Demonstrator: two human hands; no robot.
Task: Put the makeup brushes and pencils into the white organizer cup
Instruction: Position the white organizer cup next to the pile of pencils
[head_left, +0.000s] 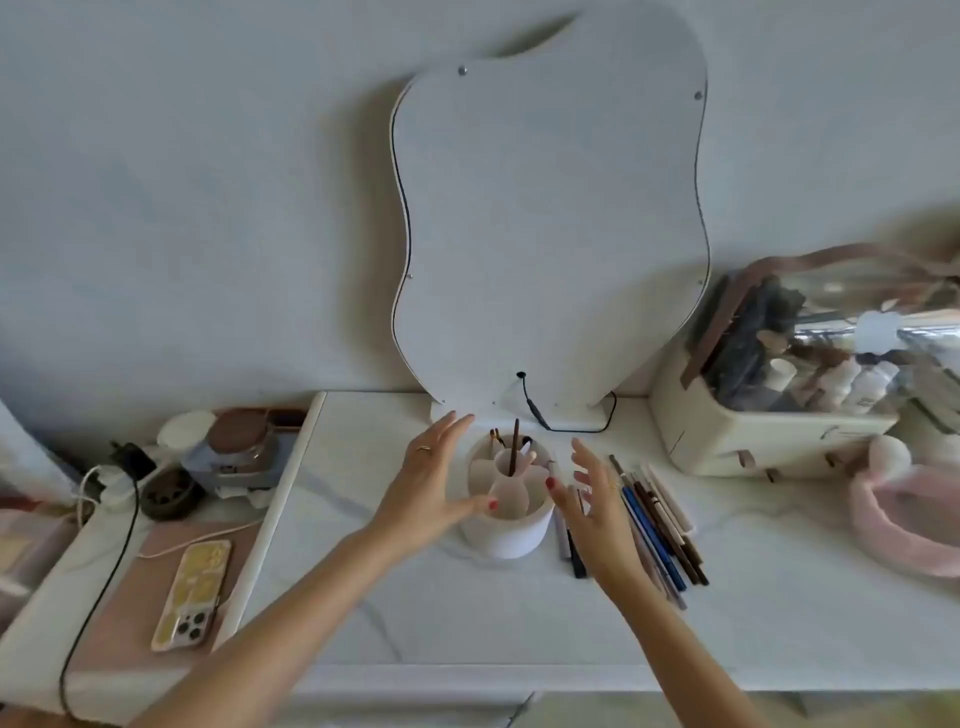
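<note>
The white organizer cup (506, 506) stands on the marble-look tabletop (363, 597) just in front of the wavy-edged mirror (550, 223), and a few items already stand in its compartments: a brown pencil (514, 447) upright in the centre tube and brush tips toward its 11 o'clock. The left hand (434, 480) is spread wide at the cup's 9 o'clock, thumb at or very near the rim, holding nothing. The right hand (589, 499) is likewise wide and empty at the cup's 3 o'clock, hovering over the row of loose pencils and brushes (657, 530) that lies from 3 to 4 o'clock of the cup. Most of the job seems left, since that row is not yet in the cup. The main risk, as I judge it, is the tall light cup tipping if the left thumb pushes its rim while the right hand drops items in off-centre; round pencils could also roll toward the table's front edge if several are scooped loosely. A phone (192, 595) lies well away at 8 o'clock.
</note>
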